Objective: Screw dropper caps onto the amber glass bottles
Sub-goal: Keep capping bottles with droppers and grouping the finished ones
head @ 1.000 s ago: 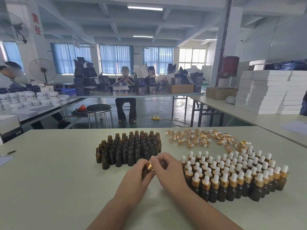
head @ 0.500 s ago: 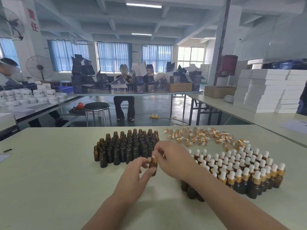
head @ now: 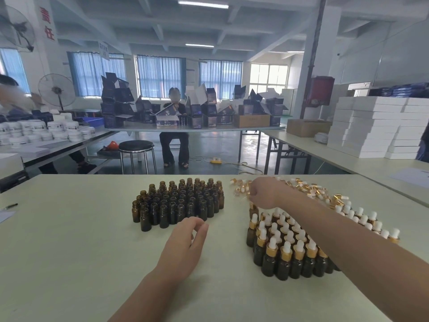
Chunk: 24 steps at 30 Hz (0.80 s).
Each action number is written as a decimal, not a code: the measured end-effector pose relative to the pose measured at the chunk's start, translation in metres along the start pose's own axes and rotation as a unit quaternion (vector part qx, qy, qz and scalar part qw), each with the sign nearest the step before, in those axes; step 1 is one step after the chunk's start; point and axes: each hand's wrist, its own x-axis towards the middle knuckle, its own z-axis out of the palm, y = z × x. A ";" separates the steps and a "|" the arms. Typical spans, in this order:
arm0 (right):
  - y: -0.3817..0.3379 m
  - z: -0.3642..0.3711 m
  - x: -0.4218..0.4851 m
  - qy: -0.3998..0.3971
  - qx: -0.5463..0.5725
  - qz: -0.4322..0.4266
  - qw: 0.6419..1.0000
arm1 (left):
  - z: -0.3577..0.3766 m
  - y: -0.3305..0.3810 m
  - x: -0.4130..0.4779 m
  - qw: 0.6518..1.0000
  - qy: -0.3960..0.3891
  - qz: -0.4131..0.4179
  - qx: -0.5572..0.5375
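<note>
Several uncapped amber bottles (head: 178,203) stand in a block at the table's middle. To the right stands a block of capped bottles (head: 287,249) with gold collars and white bulbs. Loose dropper caps (head: 311,189) lie in a pile behind them. My right hand (head: 264,194) is stretched out to the far left corner of the capped block, at the edge of the cap pile. Its curled fingers grip the top of one amber bottle (head: 253,209), whose cap is hidden under them. My left hand (head: 185,240) hovers empty with loosely curled fingers just in front of the uncapped block.
The pale table (head: 69,252) ends just behind the bottles. A pen (head: 9,206) lies at the left edge. Beyond are a stool (head: 136,147), a seated person (head: 174,126) at a table of dark boxes, and stacked white boxes (head: 376,126) on the right.
My right hand has carried the bottle from between both hands away to the right and back, to the capped block. My left hand has let go and now holds nothing.
</note>
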 end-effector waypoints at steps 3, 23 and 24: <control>0.001 0.003 0.000 -0.017 -0.009 0.010 1.000 | 0.000 0.001 0.000 1.000 0.005 0.002 0.007; 0.091 0.003 0.044 0.015 0.033 0.171 0.985 | -0.019 -0.009 0.013 0.940 0.218 -0.258 0.058; 0.102 0.007 0.046 0.008 0.028 0.198 0.980 | -0.019 -0.009 0.014 0.936 0.213 -0.272 0.068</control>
